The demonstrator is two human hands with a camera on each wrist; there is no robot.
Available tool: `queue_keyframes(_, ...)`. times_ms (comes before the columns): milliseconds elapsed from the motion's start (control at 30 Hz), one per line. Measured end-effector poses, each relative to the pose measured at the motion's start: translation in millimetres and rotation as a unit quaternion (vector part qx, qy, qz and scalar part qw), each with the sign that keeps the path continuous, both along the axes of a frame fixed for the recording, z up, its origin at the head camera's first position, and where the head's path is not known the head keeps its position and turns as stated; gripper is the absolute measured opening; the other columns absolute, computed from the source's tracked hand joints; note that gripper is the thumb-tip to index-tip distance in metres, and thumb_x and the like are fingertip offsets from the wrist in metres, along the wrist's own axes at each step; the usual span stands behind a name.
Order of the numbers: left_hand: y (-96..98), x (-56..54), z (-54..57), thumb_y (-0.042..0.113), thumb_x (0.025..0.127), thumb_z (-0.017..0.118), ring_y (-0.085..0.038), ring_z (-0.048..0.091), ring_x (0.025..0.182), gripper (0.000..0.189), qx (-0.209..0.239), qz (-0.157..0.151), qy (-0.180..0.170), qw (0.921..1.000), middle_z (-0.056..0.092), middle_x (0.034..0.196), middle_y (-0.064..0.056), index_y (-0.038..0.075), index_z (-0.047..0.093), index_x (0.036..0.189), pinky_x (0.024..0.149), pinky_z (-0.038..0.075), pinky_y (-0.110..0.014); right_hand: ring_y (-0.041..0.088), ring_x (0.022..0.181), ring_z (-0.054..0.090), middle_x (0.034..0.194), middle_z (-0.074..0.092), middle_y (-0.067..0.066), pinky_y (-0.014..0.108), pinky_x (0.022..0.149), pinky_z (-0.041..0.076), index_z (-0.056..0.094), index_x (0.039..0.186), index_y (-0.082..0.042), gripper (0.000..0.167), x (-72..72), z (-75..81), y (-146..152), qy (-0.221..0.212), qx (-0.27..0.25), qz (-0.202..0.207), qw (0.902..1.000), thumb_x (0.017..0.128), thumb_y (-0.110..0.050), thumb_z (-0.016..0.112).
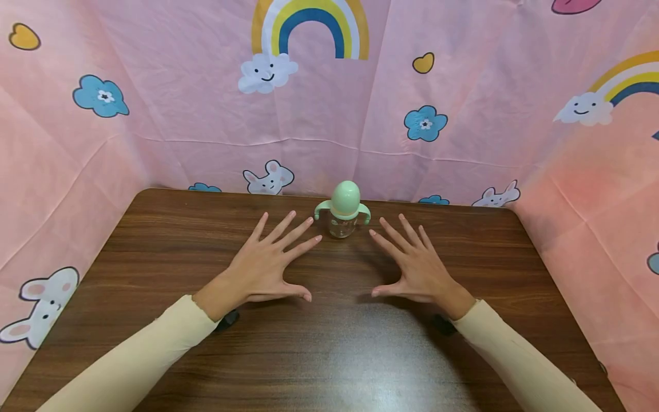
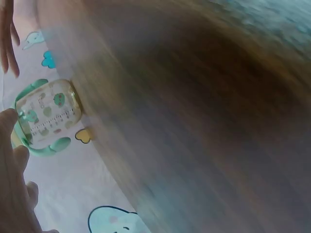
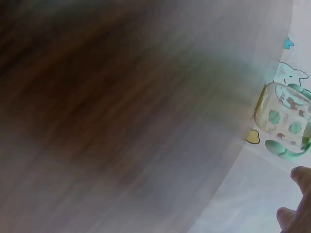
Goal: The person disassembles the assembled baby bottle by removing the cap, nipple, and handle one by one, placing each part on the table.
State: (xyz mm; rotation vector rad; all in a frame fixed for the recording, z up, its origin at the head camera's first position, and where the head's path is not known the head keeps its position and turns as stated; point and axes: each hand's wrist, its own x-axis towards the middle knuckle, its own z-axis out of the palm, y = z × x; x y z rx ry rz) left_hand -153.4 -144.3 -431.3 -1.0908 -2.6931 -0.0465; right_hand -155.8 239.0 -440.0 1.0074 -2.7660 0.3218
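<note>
A baby bottle (image 1: 344, 209) with a pale green domed cap, two green side handles and a clear printed body stands upright near the back edge of the table. To its left, my left hand (image 1: 265, 260) is spread over the tabletop, its fingertips pointing toward the bottle. My right hand (image 1: 414, 263) mirrors it on the other side, fingers fanned out. Both hands are apart from the bottle and hold nothing. In the left wrist view the bottle's clear body (image 2: 51, 109) shows measuring marks and green prints; the right wrist view catches the bottle (image 3: 284, 116) at its right edge.
The dark wood-grain table (image 1: 329, 355) has a glossy light patch in front. A pink cloth (image 1: 329, 109) with rainbows, clouds and animals hangs behind it and along both sides. Black wrist gear (image 1: 227, 320) shows under the left sleeve.
</note>
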Motion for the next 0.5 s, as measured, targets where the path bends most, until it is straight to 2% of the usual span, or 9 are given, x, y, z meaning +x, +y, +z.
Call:
queue_keyframes(133, -6.5, 0.0, -1.3, 0.109, 0.078, 0.014, -0.034, 0.011, 0.169, 0.124, 0.002, 0.005, -0.008, 1.0, 0.025, 0.182, -0.003, 0.032, 0.041, 0.172, 0.127, 0.008, -0.074, 0.042, 0.168, 0.006, 0.183, 0.021, 0.006, 0.083, 0.12, 0.017, 0.028, 0.176, -0.03, 0.123, 1.4, -0.4, 5, 0.001, -0.002, -0.005, 1.0, 0.081, -0.107, 0.033)
queue_keyframes(300, -15.0, -0.9, -3.5, 0.109, 0.078, 0.018, -0.034, 0.011, 0.169, 0.125, 0.015, 0.004, -0.002, 0.9999, 0.022, 0.183, -0.002, 0.03, 0.043, 0.171, 0.128, 0.007, -0.073, 0.041, 0.168, 0.005, 0.184, 0.016, 0.002, 0.083, 0.12, 0.017, 0.029, 0.176, -0.029, 0.123, 1.9, -1.5, 11, 0.0, 0.001, -0.013, 0.9999, 0.081, -0.107, 0.033)
queue_keyframes(500, -25.1, -2.2, -4.6, 0.11, 0.078, 0.023, -0.033, 0.008, 0.169, 0.125, 0.021, 0.005, -0.001, 0.9998, 0.019, 0.184, 0.0, 0.03, 0.041, 0.172, 0.128, 0.004, -0.072, 0.042, 0.168, 0.008, 0.183, 0.02, 0.003, 0.084, 0.119, 0.019, 0.032, 0.175, -0.026, 0.123, 1.8, -1.7, 17, 0.01, -0.015, -0.023, 0.9996, 0.082, -0.106, 0.033)
